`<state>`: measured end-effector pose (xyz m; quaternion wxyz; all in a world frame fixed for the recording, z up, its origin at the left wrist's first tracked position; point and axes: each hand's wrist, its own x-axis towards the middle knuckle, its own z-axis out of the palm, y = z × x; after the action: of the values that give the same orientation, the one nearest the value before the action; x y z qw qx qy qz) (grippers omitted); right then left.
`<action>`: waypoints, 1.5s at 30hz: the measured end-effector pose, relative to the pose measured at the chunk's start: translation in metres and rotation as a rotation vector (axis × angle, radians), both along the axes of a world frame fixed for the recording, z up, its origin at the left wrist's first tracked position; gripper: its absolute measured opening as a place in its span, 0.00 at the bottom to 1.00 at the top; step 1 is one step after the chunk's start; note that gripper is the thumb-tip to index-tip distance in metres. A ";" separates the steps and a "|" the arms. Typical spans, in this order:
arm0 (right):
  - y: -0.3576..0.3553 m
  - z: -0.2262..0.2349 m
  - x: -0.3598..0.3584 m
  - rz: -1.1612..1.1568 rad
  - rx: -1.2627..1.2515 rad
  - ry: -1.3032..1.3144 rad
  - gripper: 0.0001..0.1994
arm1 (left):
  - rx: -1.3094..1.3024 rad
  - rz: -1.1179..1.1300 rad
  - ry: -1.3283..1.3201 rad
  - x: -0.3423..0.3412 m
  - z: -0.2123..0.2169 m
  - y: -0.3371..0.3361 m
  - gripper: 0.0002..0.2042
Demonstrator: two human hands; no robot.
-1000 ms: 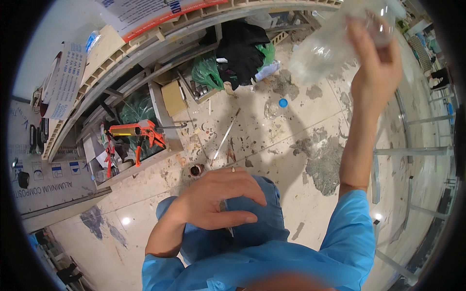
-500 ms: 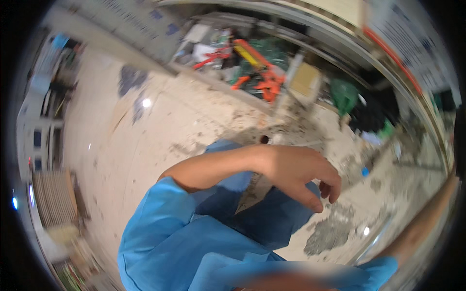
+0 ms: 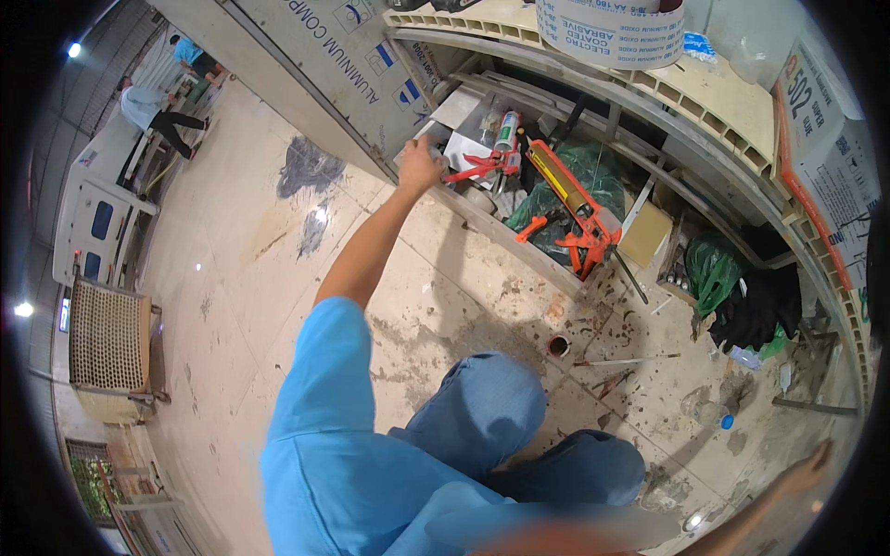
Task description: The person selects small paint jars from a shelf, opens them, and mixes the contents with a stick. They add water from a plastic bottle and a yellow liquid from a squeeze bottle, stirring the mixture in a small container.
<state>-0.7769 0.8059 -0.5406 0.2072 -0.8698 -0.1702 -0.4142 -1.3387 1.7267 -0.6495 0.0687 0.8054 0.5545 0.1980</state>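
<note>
I am crouched on a stained tile floor, my blue-jeaned knees (image 3: 482,417) below me. My left arm reaches far forward and my left hand (image 3: 419,167) is at the front edge of a low shelf (image 3: 519,246), fingers curled next to a pale grey metal piece; whether it grips anything is hidden. Just right of it lie a red caulking gun (image 3: 482,165), a sealant tube (image 3: 503,132) and an orange caulking gun (image 3: 575,213). My right hand (image 3: 808,459) is low at the picture's right rim, dim, fingers apart, with nothing seen in it.
A small round tin (image 3: 557,347), a thin rod (image 3: 630,361) and a blue cap (image 3: 728,422) lie on the floor. Green bags (image 3: 718,264) and a black bag (image 3: 760,306) sit under the shelf. A large white roll (image 3: 607,28) stands on top. Two people (image 3: 158,102) work far off.
My head has swung around. The left hand left my knee and stretched out to the shelf edge. The right hand, raised high with a clear plastic thing a second ago, is now low.
</note>
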 end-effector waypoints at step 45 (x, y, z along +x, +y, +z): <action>0.284 -0.125 -0.340 0.896 0.371 1.601 0.32 | -0.851 -1.005 0.059 0.085 0.006 -0.317 0.21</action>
<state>-1.1164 1.0895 -0.6656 0.5386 -0.7024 -0.2276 0.4059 -1.2538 1.4093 -0.6433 0.4499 0.8739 0.1425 -0.1166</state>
